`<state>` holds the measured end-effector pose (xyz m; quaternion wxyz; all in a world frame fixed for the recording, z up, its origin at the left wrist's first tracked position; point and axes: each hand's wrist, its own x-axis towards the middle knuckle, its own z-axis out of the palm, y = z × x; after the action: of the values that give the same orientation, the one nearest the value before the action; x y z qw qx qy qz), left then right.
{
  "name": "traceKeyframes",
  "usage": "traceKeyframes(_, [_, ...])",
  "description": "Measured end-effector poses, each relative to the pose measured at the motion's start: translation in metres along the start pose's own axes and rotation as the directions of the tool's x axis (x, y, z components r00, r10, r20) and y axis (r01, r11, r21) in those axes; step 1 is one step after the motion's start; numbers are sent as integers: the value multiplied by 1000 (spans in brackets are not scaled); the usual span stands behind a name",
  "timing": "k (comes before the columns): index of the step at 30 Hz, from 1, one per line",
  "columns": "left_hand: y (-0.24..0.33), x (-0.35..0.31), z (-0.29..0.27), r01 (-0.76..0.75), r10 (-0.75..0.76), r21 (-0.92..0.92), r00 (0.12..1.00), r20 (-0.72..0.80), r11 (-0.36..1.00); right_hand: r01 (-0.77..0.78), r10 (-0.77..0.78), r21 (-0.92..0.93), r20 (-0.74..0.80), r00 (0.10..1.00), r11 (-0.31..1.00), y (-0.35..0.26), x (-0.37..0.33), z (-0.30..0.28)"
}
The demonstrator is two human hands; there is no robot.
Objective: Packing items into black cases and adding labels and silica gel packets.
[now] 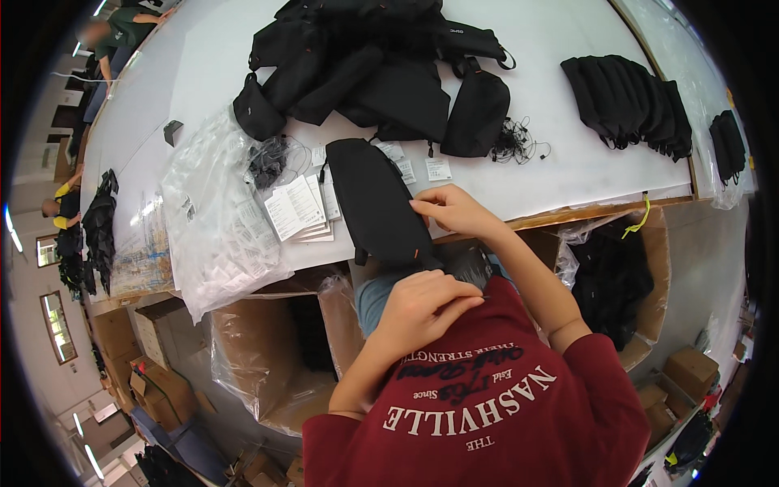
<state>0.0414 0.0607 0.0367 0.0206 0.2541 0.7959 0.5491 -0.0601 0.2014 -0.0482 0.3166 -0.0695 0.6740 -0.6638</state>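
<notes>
A black fabric pouch (377,203) lies lengthwise across the table's front edge, its near end overhanging toward my lap. My right hand (456,213) grips the pouch's right side between thumb and fingertips. Closer to my chest, my left hand (426,310) is closed, thumb pressed against the fingers. Something thin and dark shows at its fingertips, too small to name. Just left of the pouch lies a stack of white printed cards (296,209), with more white cards (438,169) beyond its right side. Tangled black cords (268,162) sit behind the stack.
Black pouches are heaped (349,81) at the back, beside another cord tangle (513,142). A row of black pouches (625,105) lies right. Clear plastic bagging (215,219) covers the left front. Open cartons (268,357) stand below the edge. A co-worker (122,36) leans at far left.
</notes>
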Motion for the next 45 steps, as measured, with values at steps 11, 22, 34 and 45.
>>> traceKeyframes(11, [-38,2,-45,-24,119,631,987,-108,775,270,-271,-500,73,960,823,-65,-56,-6])
traceKeyframes(22, [-43,-1,-38,-241,266,579,963,44,779,344,-440,-625,2,898,701,-82,-82,0])
traceKeyframes(34, [-37,-3,-37,-264,327,620,945,13,739,338,-385,-629,65,920,701,-80,-90,8])
traceKeyframes(45, [-37,-8,-39,-264,247,575,963,109,774,389,-496,-688,49,867,613,-70,-73,1])
